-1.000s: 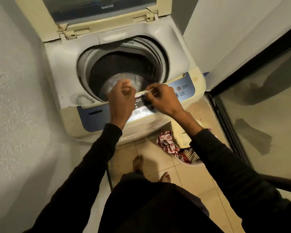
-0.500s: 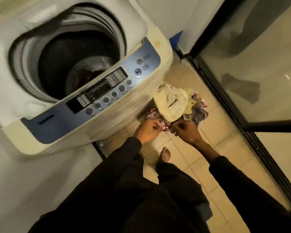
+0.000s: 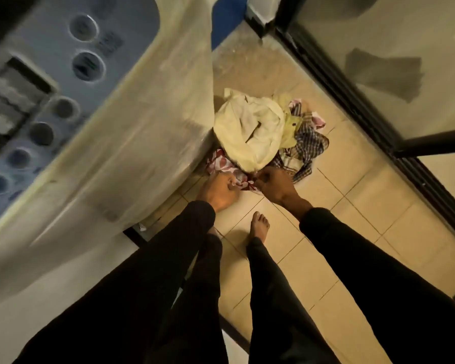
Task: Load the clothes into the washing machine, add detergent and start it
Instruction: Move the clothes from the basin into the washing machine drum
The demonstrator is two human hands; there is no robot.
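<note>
A heap of clothes lies on the tiled floor beside the washing machine (image 3: 153, 122): a cream garment (image 3: 250, 130) on top, a checked one (image 3: 307, 145) to its right, a red-and-white patterned cloth (image 3: 221, 164) at the near edge. My left hand (image 3: 218, 190) and my right hand (image 3: 273, 185) are both down at the heap's near edge, fingers curled into the red-and-white cloth. The machine's blue control panel (image 3: 71, 74) with round buttons fills the upper left, blurred. Its drum is out of view.
A dark-framed glass sliding door (image 3: 378, 101) runs along the right. My bare foot (image 3: 259, 227) stands on the beige tiles just behind the hands. A blue object (image 3: 226, 19) sits behind the machine's corner. The machine's side stands close on the left.
My hands left the machine's opening and dropped to the clothes heap on the floor. The view tilted down, so the drum has gone out of sight. Both hands now grip the red-and-white cloth.
</note>
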